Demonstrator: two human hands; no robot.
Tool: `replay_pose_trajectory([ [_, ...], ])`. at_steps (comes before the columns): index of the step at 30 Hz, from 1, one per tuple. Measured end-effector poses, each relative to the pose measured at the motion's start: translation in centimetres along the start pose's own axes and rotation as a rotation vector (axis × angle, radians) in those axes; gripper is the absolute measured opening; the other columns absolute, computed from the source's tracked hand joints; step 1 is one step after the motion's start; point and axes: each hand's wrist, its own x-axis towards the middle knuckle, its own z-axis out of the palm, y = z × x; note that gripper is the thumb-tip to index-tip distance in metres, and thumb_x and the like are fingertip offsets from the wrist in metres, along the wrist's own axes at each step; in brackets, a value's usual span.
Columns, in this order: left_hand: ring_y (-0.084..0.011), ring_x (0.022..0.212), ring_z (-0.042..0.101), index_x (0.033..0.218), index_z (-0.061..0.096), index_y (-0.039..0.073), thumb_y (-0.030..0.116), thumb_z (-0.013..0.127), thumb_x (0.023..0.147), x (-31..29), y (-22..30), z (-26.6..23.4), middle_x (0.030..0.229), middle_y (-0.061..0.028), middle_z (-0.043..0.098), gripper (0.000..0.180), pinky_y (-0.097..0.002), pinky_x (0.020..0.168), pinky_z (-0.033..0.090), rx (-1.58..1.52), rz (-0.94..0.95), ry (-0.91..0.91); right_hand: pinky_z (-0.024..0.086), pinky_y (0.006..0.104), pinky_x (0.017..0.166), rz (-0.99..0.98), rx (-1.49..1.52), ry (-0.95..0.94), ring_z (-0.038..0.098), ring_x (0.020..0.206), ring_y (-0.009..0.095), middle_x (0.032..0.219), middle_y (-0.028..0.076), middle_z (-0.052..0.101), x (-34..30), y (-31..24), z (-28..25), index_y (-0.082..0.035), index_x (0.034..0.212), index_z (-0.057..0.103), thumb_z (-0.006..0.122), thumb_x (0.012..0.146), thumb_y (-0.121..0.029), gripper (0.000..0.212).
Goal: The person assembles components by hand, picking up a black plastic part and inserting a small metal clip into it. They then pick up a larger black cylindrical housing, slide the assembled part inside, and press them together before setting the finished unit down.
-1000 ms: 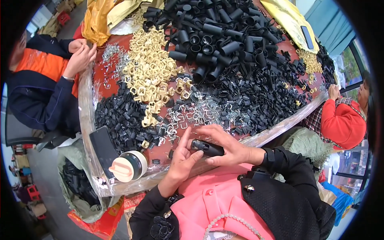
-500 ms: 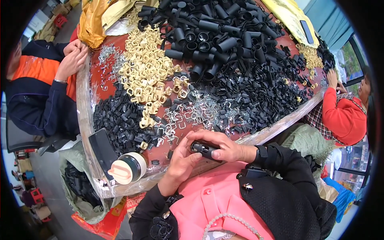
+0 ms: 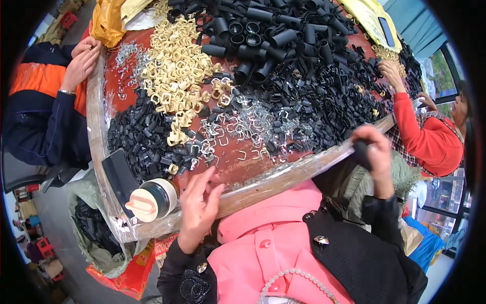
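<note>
My right hand (image 3: 378,154), blurred by motion, is raised past the table's near edge on the right. Its fingers are closed on a black plastic part (image 3: 361,153), whose details are smeared. My left hand (image 3: 200,205) is over the near edge, fingers apart and nothing seen in it. Just beyond it lie bent silvery wire clips (image 3: 217,137), next to a pile of cream plastic rings (image 3: 177,66). Small black plastic pieces (image 3: 142,134) are heaped left of these, and another black heap (image 3: 324,111) spreads to the right.
Black tubes (image 3: 258,38) are piled at the far side. A lidded jar (image 3: 152,200) and a dark flat phone-like slab (image 3: 119,175) lie at the near left corner. Open sacks stand by the left corner (image 3: 83,195) and right of me (image 3: 354,185). Co-workers sit left and right.
My hands have parted. The right one has carried the black part away to the right; the left has let go and moved slightly left. The right-hand co-worker now reaches farther over the table.
</note>
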Motion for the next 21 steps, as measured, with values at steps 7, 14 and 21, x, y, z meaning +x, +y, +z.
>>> replay_pose_trajectory([
  [7, -0.0174, 0.07, 0.053, 0.111, 0.046, -0.002, 0.008, 0.062, 0.072, 0.2, -0.3, -0.6, 0.107, -0.0154, 0.05, 0.043, -0.0243, 0.062, 0.044, 0.653, 0.227, 0.154, 0.041, 0.0279, 0.068, 0.679, -0.735, 0.191, 0.054, 0.074, 0.017, 0.079, 0.012, 0.056, -12.2, 4.9, -13.7, 0.001, 0.085, 0.055, 0.052, 0.079, -0.022, 0.024],
  [14, -0.0207, 0.072, 0.053, 0.111, 0.047, -0.002, 0.015, 0.061, 0.073, 1.4, -0.8, -0.1, 0.113, -0.0156, 0.047, 0.044, -0.0258, 0.059, 0.044, 0.656, 0.276, 0.079, 0.043, 0.0307, 0.07, 0.172, -1.04, 0.362, 0.056, 0.078, 0.025, 0.083, 0.014, 0.057, -9.9, 7.2, -11.0, 0.002, 0.089, 0.056, 0.057, 0.076, -0.016, 0.022],
  [21, -0.0189, 0.065, 0.055, 0.107, 0.049, -0.003, 0.014, 0.062, 0.072, 3.6, 1.3, 1.6, 0.103, -0.0149, 0.053, 0.041, -0.0266, 0.058, 0.045, 0.357, 0.11, -0.052, 0.043, 0.0335, 0.07, -0.144, -0.838, 0.326, 0.054, 0.079, 0.029, 0.084, 0.013, 0.056, 5.9, 7.7, -3.2, -0.001, 0.088, 0.057, 0.058, 0.075, -0.016, 0.02],
])
